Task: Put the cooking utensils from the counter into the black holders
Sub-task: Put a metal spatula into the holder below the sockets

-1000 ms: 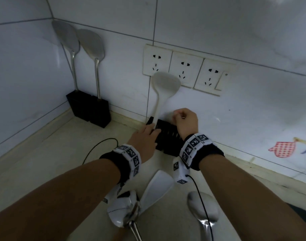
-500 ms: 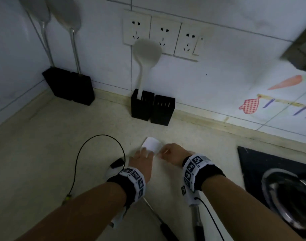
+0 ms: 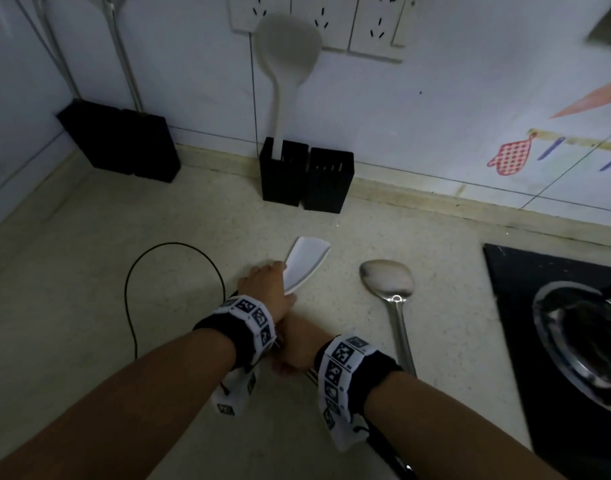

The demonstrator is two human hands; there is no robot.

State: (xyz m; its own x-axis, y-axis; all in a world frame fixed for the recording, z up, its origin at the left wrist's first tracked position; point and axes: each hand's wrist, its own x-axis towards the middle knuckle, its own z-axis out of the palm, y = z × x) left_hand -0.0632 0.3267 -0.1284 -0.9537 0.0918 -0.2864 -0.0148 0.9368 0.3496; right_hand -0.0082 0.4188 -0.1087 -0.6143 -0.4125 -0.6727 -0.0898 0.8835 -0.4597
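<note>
Now the hands are down on the counter [image 3: 72, 237], a pale speckled stone slab, having pulled back from the middle pair of holders [image 3: 306, 176] at the back edge, where they were a second ago. That reads as one drop-off finished and the next pick begun.

On the right edge sits the black glass hob [image 3: 526, 323] with its round metal burner. In the back left corner the other holder pair [image 3: 124, 140], matte black and boxy, already carries two long steel handles [image 3: 120, 53] leaning on the tiled wall. In the middle pair, the left box holds the white ladle [image 3: 285, 53], upright, its smooth oval bowl up by the sockets; the right box looks empty (its slotted wall shows nothing inside).

Next, the steel spoon [image 3: 389, 282], glossy, broad-bowled with a slim handle, lying untouched near the hob, well apart from either hand.

Then the white spatula [image 3: 306, 261], flat and squared-off at the tip, lying mid-counter. The left hand [image 3: 269, 289] rests against its blade, fingers curled together over the near edge. The right hand [image 3: 297, 344] sits just behind, closed around what seems to be the shaft, though the left wrist band covers much of it, so I cannot tell the grip for sure.

A thin black cable [image 3: 131, 271] loops on the left.

My read: spatula next, bound for that empty right box, then the spoon.
</note>
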